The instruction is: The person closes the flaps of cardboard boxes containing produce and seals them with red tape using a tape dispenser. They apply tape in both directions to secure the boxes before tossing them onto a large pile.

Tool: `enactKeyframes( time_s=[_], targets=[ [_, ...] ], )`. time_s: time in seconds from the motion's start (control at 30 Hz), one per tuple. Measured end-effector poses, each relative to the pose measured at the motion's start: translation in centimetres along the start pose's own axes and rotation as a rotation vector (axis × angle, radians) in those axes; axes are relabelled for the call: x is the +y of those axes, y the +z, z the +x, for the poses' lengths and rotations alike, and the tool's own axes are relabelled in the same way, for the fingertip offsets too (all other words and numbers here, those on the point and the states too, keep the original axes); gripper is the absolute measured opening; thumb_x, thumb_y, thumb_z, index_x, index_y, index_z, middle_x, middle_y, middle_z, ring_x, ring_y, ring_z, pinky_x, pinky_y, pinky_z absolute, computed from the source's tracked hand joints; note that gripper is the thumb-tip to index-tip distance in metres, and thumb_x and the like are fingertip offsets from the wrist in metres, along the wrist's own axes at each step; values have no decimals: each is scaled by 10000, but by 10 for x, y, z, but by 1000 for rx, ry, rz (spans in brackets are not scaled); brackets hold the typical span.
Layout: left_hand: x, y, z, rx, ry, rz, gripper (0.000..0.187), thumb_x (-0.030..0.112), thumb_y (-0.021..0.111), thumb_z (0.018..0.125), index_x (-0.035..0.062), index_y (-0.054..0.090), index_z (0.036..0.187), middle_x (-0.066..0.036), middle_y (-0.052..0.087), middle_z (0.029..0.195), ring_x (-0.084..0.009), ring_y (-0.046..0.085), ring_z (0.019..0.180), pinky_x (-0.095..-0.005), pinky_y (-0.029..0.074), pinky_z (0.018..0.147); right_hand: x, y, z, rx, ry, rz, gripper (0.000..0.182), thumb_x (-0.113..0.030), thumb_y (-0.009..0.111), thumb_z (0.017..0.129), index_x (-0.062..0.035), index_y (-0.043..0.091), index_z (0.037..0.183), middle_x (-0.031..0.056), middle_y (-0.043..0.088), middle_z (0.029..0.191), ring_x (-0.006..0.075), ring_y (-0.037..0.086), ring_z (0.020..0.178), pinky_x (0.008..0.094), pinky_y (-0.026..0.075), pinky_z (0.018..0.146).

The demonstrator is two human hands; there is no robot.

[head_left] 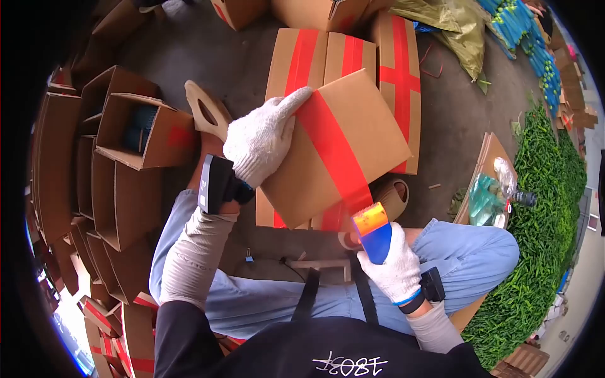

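Observation:
A cardboard box (368, 113) is tilted in front of me, with a strip of red tape (331, 145) running across its face. My left hand (261, 138), in a white knitted glove, grips the box at its left side, one finger stretched over the top edge by the tape. My right hand (392, 268), gloved too, is closed around a tape dispenser (377, 242) with a blue body and an orange front. The dispenser is at the lower edge of the box, where the red strip ends. The fingers under the box are hidden.
Taped cartons (397, 94) lie beneath and behind the box. Open cartons (129, 135) are stacked at the left. A big heap of green peppers (542, 233) fills the right side, beside a flat cardboard piece (485, 170) bearing plastic bags. My sandalled feet are near the box.

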State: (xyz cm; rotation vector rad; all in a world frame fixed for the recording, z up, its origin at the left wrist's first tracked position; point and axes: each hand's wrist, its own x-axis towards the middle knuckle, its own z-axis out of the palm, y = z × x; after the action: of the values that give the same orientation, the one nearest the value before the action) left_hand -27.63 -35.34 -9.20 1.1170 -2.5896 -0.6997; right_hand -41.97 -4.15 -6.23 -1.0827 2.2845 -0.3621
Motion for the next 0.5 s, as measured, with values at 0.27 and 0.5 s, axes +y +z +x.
enactKeyframes(
  time_s=[0.27, 0.5],
  targets=[
    [-77, -23, 62, -105, -29, -304, 395, 81, 509, 1011, 76, 687, 1363, -168, 767, 1212, -314, 726, 1139, -370, 541, 1018, -82, -8, 104, 116, -185, 19, 585, -339, 852, 816, -71, 532, 1226, 261, 736, 956, 472, 727, 909, 551, 595, 746],
    [-46, -56, 41, 197, 97, 329, 484, 249, 514, 1065, 234, 508, 1549, -183, 678, 1392, -395, 653, 1253, -439, 547, 1031, -196, -79, 192, -48, -406, -274, 779, -615, 766, 811, 58, 668, 1192, 289, 752, 1111, 407, 743, 1083, 467, 594, 922]
  ],
)
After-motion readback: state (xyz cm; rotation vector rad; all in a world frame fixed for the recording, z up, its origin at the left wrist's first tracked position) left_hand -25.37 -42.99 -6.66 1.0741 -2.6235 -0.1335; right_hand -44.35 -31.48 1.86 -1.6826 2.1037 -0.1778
